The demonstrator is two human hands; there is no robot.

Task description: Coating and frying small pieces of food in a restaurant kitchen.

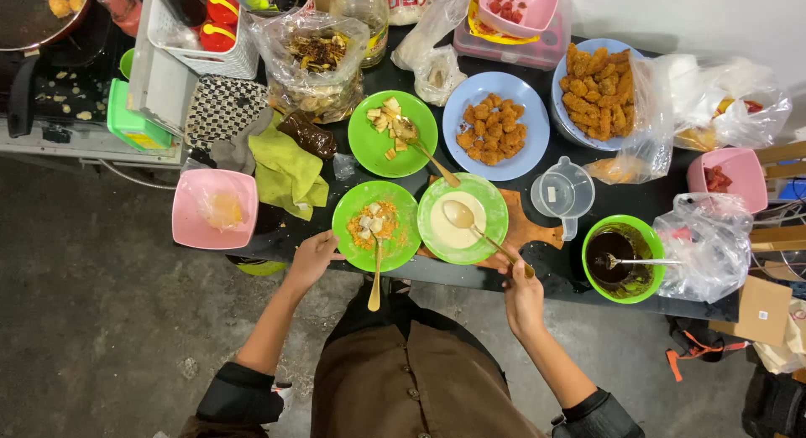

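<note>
My left hand (312, 258) rests on the near rim of a green plate (406, 237) that holds orange crumbs and pale cubes, with a wooden spoon (375, 283) lying across its edge. My right hand (522, 289) grips the handle of a long spoon (470, 221) whose bowl lies in a green plate of cream batter (497, 205). That plate sits partly on a wooden board (529, 228). A third green plate (363, 144) behind holds pale cubes and another spoon.
A blue plate (532, 111) and a blue bowl (566, 69) carry fried pieces. A green bowl of dark sauce (646, 228), a clear jug (562, 190), pink tubs (189, 211), a green cloth (285, 165) and plastic bags crowd the black table. A stove stands at far left.
</note>
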